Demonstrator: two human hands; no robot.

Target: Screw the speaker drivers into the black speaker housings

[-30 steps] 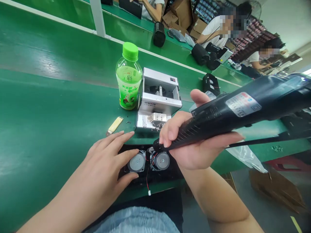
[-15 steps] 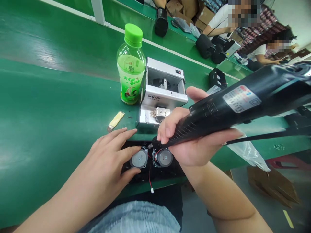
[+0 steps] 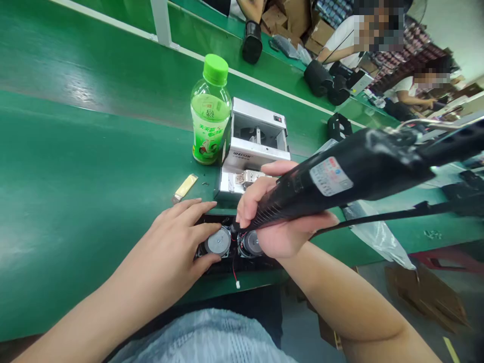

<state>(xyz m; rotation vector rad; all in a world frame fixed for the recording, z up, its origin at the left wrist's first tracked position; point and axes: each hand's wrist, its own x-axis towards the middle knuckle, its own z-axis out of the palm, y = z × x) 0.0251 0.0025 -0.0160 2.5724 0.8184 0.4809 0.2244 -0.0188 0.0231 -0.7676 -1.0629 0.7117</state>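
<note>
My right grip (image 3: 280, 237) is clamped around the barrel of a black electric screwdriver (image 3: 340, 184), with its nose angled down between two round speaker drivers. My fingers hide the bit, so I cannot tell whether it touches a screw. My left grip (image 3: 162, 247) is not clamped: its fingers are spread, bracing the left speaker driver (image 3: 218, 241) from the side and lying against the black speaker housing (image 3: 242, 264).

Both drivers, the right speaker driver (image 3: 250, 244) included, sit side by side in the housing, just under my hands at the surface's (image 3: 94, 151) near edge. A red-and-black wire (image 3: 234, 269) with a small white connector (image 3: 238, 285) hangs loose toward me, plugged into nothing I can see. My hands and the tool cover the mounting points, so I cannot tell how many screws are in.

Just beyond my grips stands a silver screw feeder (image 3: 254, 146), with a green-capped bottle (image 3: 210, 111) touching its left side.
</note>
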